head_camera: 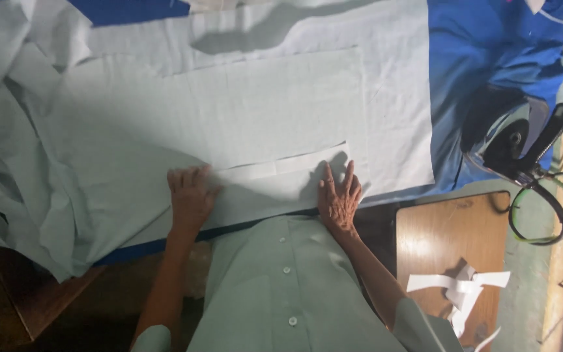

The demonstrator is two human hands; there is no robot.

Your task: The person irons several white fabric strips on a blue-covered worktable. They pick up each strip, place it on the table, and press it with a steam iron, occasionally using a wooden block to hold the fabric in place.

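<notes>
the person stands at the bench (483, 45), which has a blue cover on it. a big sheet of pale green cloth (229, 111) lies spread out flat over the blue. both hands press down on the near edge of it.

the left hand (190, 195) lies flat with its palm down. its fingers (187, 176) are close together and hold nothing. just past the tips of those fingers starts a long white strip (281, 166). the strip lies on the cloth and runs across to the other hand.

the right hand (339, 199) is flat too. its fingers (348, 175) are spread a little and point away from the person. they hold nothing, they only push down. the far end of the white strip sits just beside those fingertips, close to the corner of a cut piece of the same cloth that lies on top.

out past the left fingers, the cloth is bunched up in a heap of folds (8, 130) and hangs off the bench.

well away from the right fingers, on the blue cover, rests a dark iron (513, 140) with a black handle. a green and black cord (548, 221) loops down from it. nearer the person, beside the right arm, is a small wooden board (451, 241). some loose white strips (461, 290) lie in a little tangle on it.

the person wears a pale green shirt (288, 287) with buttons, much like the cloth.
</notes>
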